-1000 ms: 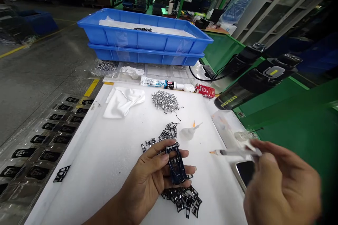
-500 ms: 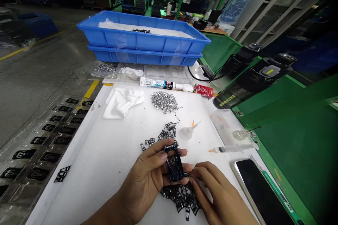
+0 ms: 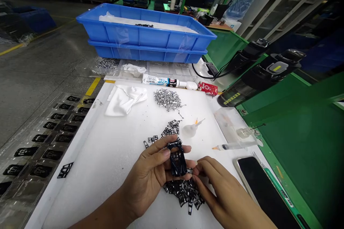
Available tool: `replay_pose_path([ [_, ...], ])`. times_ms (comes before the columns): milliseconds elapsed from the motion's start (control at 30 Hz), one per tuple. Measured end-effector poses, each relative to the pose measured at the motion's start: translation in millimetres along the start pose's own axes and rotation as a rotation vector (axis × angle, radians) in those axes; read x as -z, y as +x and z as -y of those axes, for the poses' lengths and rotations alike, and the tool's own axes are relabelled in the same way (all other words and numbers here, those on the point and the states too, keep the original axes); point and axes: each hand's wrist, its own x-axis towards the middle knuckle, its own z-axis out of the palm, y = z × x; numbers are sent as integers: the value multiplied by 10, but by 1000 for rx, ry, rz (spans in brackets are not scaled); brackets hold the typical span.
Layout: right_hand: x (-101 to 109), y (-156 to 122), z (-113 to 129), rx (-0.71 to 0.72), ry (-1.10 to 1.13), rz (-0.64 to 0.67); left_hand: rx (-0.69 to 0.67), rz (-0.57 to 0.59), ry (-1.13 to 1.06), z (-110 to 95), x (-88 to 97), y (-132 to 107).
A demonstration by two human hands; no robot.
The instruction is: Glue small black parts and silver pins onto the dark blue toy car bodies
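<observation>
Nearest to me, the left hand [image 3: 153,175] was closed around a dark blue glossy toy car shell [image 3: 177,159]. The thumb lay on one flank and the fingertips on the other, with the hollow underside turned up, just above the white tabletop [image 3: 107,157]. The right hand [image 3: 223,193] had its fingertips drawn together at the shell's near end, directly over a loose pile of small black plastic frames [image 3: 185,195]. The fingers hid their own tips, so I could not tell whether one frame was pinched between them.

I judged this shell to be partway through: it was picked up and turned over, yet I could not make out a frame seated in its cavity. The pile beneath it was large, so much seemed left to do.

To the right a black smartphone [image 3: 258,186] lay face up. Just beyond it a clear plastic syringe with an orange tip [image 3: 236,145] lay on the table, apart from both hands.

Past the shell were a second scatter of black frames [image 3: 169,132] and a small translucent squeeze bottle [image 3: 191,128]. Farther on lay a heap of silver metal pins [image 3: 167,99], a crumpled white cloth [image 3: 125,100] and a white glue tube [image 3: 161,81]. Farthest stood two stacked blue plastic trays [image 3: 145,35].
</observation>
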Motion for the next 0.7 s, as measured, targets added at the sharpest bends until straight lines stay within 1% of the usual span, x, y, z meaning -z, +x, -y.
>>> replay_pose_path([
  [133,72,-37,4,-35,63,-15,-13,89,-2,-2,14,-24],
  [200,116,-46,16,-65,107,-80,-17,119,19,1,23,-32],
  [267,154,-57,29,-82,166,-216,-14,124,34,3,26,-35],
  [367,183,-88,75,-58,275,-420,8,91,48,2,17,-29],
  [500,172,-120,273,-74,423,-690,39,52,65,-9,-4,-17],
  [533,165,-118,339,-76,436,-730,40,53,68,-12,-7,-16],
  [567,160,-112,400,-64,433,-736,37,59,70,-15,-8,-15],
  [600,156,-102,451,-35,416,-715,32,64,70,-17,-8,-15],
  [700,153,-55,504,116,314,-569,24,72,70,-21,-1,-23],
])
